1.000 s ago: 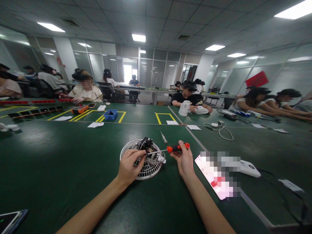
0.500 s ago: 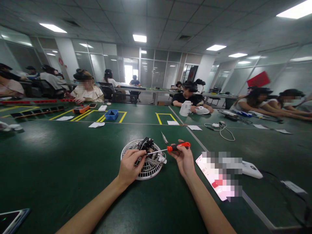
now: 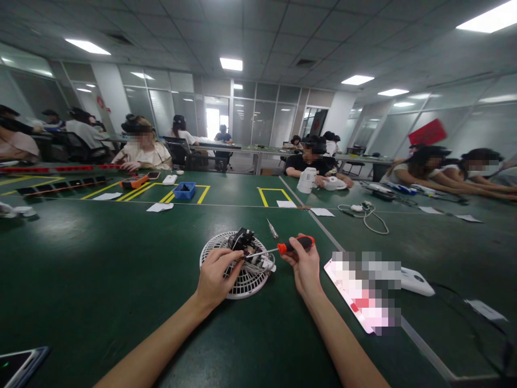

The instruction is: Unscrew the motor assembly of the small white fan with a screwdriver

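Centrally, a round white grille (image 3: 244, 288) of thin rings and spokes lies flat on the glossy green bench (image 3: 121, 264), bearing an angular black assembly (image 3: 241, 240) and looped pale cable (image 3: 251, 267). The left hand (image 3: 216, 272), over the grille's left half, pinches a small dark part (image 3: 243, 256), its shape largely hidden. The right hand (image 3: 306, 268), right of centre, wraps the screwdriver (image 3: 287, 247): rounded black-and-red handle, straight metal shaft pointing left toward the part. A slender, pointed tool (image 3: 272, 228) lies above the grille.
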`<action>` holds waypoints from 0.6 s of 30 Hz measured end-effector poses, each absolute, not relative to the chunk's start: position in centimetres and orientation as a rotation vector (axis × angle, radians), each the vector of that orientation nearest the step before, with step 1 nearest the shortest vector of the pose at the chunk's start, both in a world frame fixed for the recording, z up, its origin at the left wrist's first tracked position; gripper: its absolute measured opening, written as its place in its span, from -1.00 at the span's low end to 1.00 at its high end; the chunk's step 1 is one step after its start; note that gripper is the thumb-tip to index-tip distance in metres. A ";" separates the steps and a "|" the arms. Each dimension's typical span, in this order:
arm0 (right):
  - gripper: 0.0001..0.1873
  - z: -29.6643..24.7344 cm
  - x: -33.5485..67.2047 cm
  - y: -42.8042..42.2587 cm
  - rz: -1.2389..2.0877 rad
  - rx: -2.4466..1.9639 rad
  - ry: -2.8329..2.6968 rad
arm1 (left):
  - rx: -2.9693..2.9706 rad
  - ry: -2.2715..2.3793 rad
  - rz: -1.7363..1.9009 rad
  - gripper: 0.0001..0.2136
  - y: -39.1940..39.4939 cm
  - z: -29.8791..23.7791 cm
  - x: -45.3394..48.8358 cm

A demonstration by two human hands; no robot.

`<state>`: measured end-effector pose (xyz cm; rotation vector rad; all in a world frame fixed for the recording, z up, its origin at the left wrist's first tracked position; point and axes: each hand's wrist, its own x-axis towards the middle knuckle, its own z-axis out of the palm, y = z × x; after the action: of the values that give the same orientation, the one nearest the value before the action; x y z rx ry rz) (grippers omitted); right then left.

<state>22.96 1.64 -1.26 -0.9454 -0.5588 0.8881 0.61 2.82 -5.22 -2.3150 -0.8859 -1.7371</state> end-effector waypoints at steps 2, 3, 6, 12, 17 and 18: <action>-0.31 -1.3 22.9 1.7 0.882 -0.954 -0.548 | -2.320 -0.876 -1.733 -0.71 2.8 -5.2 0.7; -0.31 -1.3 22.9 1.7 0.879 -0.957 -0.544 | -2.325 -0.879 -1.727 -0.65 2.8 -5.2 0.7; -0.32 -1.2 23.0 1.7 0.854 -0.963 -0.525 | -2.335 -0.906 -1.706 -0.47 2.8 -5.4 0.8; -0.37 -0.7 24.5 1.8 0.778 -0.945 -0.469 | -2.220 -0.975 -1.671 -0.46 2.9 -5.3 0.7; -0.37 -0.7 25.4 1.9 0.762 -0.965 -0.432 | -2.335 -1.162 -1.516 -0.39 3.5 -5.3 0.7; -0.38 -0.7 25.4 1.9 0.763 -0.972 -0.429 | -2.372 -1.184 -1.489 -0.41 3.6 -5.4 0.7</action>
<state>25.40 1.88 -0.70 -0.9723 -0.4293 0.7627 0.67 3.58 -5.35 -2.3723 -1.1835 -1.4894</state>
